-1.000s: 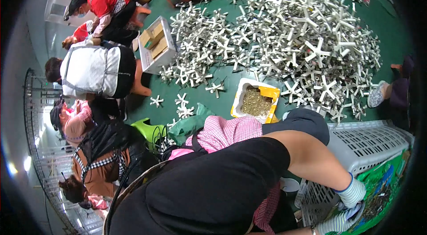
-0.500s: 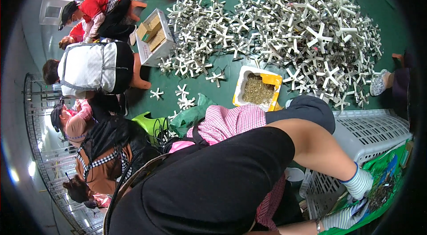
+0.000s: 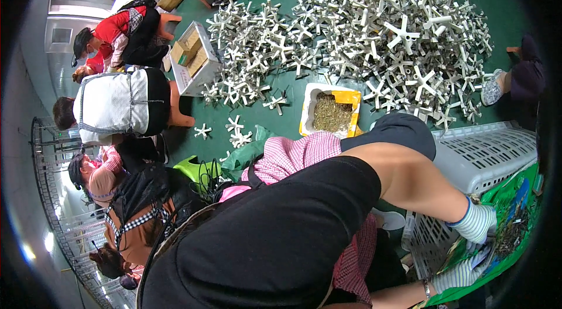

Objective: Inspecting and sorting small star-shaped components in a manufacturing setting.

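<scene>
Both my hands wear pale striped gloves and work at the far right, over a green plastic sheet or bag [image 3: 518, 189] with small dark metal pieces [image 3: 511, 230] on it. My left hand [image 3: 477, 223] comes down from above, its fingers bent together beside the pieces. Below it, my right hand [image 3: 462, 275] points toward the same spot with its fingers closed. Whatever lies between the fingertips is too small to make out. A grey slotted plastic basket [image 3: 489, 151] adjoins the green sheet.
A big heap of white star-shaped bases [image 3: 404, 34] covers the floor. Nearer stands a white box [image 3: 305, 111] holding small brass-coloured pieces. A white crate [image 3: 188, 83] contains cardboard boxes. Several people sit along the left, one in a white top [image 3: 114, 101]. A shoe [image 3: 492, 88] shows at right.
The whole view has shifted a little, so the heap and boxes sit slightly further left. Both gloved hands have reached a little further right over the green sheet.
</scene>
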